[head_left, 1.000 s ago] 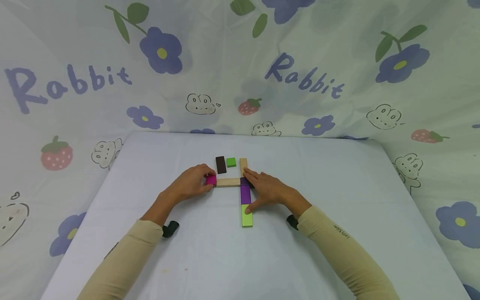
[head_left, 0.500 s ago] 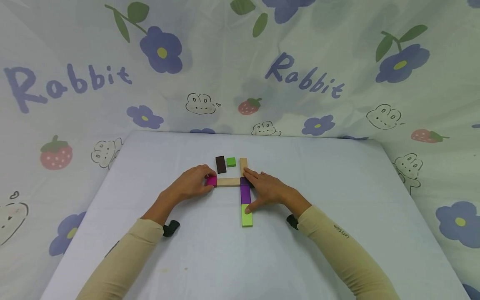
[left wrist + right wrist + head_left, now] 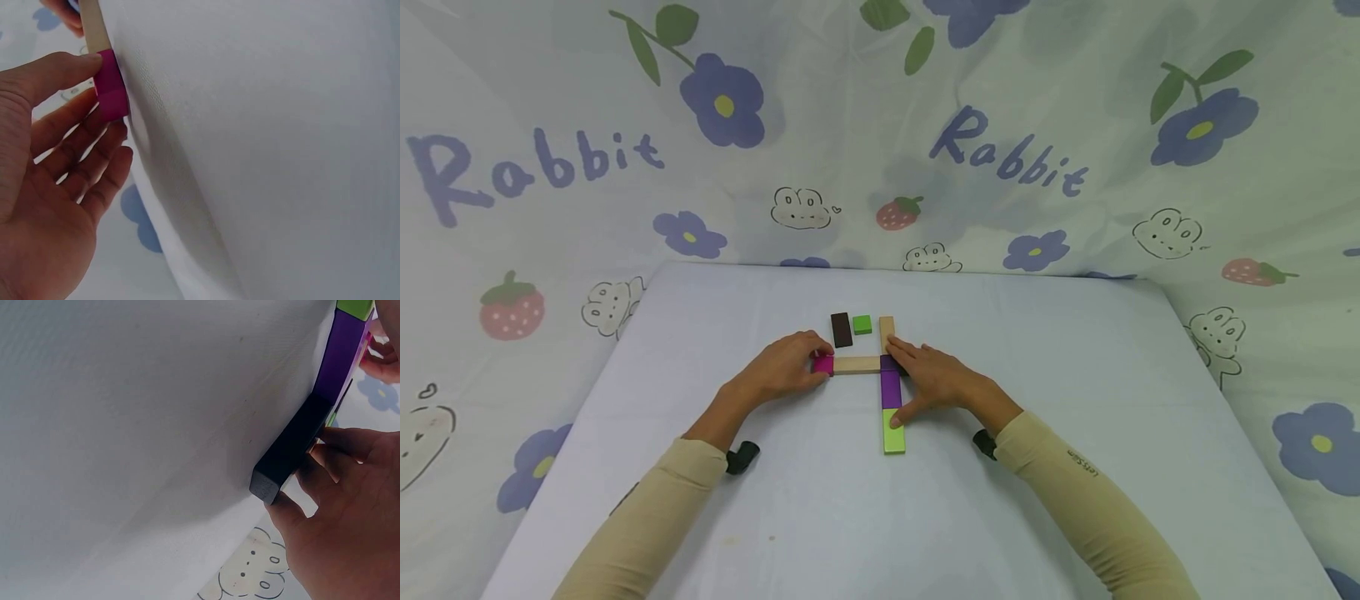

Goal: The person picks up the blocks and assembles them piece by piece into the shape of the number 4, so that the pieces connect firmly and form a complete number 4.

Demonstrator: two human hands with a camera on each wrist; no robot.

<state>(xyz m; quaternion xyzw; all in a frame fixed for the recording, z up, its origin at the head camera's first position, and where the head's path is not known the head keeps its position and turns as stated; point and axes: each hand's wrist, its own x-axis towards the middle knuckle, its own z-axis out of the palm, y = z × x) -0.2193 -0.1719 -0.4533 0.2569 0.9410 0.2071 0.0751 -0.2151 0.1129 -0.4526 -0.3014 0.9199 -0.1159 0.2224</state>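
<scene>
My left hand (image 3: 781,365) pinches a magenta block (image 3: 823,366) between thumb and fingers, against the left end of a plain wooden block (image 3: 857,365). That block meets a column of blocks: plain wood (image 3: 887,327) at the far end, dark purple (image 3: 888,363), purple (image 3: 891,389) and lime green (image 3: 893,439) nearest me. Over the column my right hand (image 3: 942,381) lies spread, its thumb on the lime block and a fingertip at the far wooden block. A black block (image 3: 290,447), mostly hidden by this hand in the head view, touches its fingers in the right wrist view.
Beyond the left hand lie a dark brown block (image 3: 842,330) and a small green block (image 3: 862,325), apart from the joined ones. A white cloth covers the table (image 3: 1075,350). Behind it hangs a patterned curtain (image 3: 842,100).
The magenta block has shifted very slightly toward me and to the right in the left hand, lining up with the wooden block. The right hand has stayed in place.
</scene>
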